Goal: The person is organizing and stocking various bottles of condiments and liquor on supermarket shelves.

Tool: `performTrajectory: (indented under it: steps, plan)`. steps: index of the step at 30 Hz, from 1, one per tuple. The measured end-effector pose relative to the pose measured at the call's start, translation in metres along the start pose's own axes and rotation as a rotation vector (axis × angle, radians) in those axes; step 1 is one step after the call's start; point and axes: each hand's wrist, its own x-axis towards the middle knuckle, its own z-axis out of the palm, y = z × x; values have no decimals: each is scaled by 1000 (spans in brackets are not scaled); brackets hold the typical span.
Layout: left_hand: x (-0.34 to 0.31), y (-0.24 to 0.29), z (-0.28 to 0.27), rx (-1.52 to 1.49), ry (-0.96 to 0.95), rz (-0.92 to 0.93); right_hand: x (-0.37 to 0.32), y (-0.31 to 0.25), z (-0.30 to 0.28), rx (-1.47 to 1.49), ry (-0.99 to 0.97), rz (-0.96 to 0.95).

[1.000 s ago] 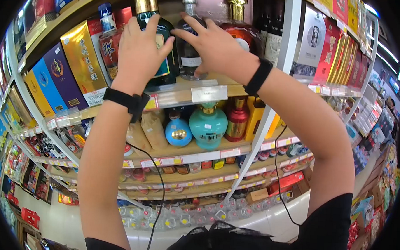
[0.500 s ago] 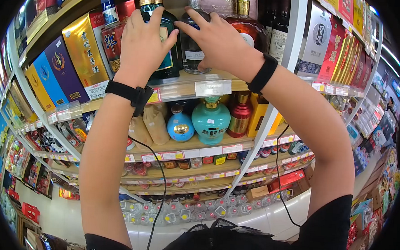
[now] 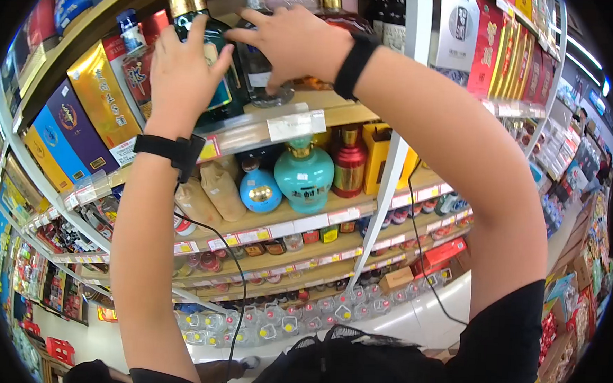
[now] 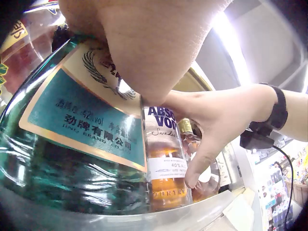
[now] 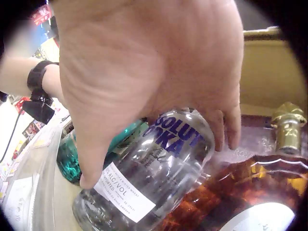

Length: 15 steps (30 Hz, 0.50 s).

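On the upper shelf, my left hand (image 3: 181, 77) rests on the front of a dark green liquor bottle (image 4: 77, 139), fingers pointing up and thumb spread aside. The bottle's teal label faces out below my palm, and a second gold cap stands right behind its own. Beside it, my right hand (image 3: 297, 42) spans a clear vodka bottle (image 5: 154, 168) with blue lettering. The thumb is low at its white label and the fingers reach over its shoulder to the far side. Next to it stands an amber liquor bottle (image 5: 240, 187) with a gold stopper.
Boxed liquors, among them a gold box (image 3: 100, 87), fill the shelf to the left. A white upright post (image 3: 417, 31) divides the shelves on the right. Below stand a turquoise jar-shaped bottle (image 3: 304, 177) and a blue bottle (image 3: 260, 189). A black cable (image 3: 239, 278) hangs from the left wristband.
The head view has shifted, so the shelves and both arms appear further left. Both hands stay at the same bottles. A shoe and a dark shape have come into view at the bottom.
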Motion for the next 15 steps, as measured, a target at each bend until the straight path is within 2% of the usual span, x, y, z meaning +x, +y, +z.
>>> performTrajectory:
  steps: [4,5,8,12,14,15]
  plan:
    - [-2,-4,6,5,16,15,9,1,11,-14,164,-19]
    - [-5,-3,9,9,-6,9,1,0,4,43,48,9]
    - [-6,-9,9,7,-50,0,-6,-5,-28,228,7,-28]
    - [-1,-8,10,47,-61,26,10,0,-22,151,-16,-7]
    - [0,-10,10,37,-41,37,16,7,-30,134,-25,-65]
    - [-8,-14,12,33,-50,32,17,4,-31,182,-83,-60]
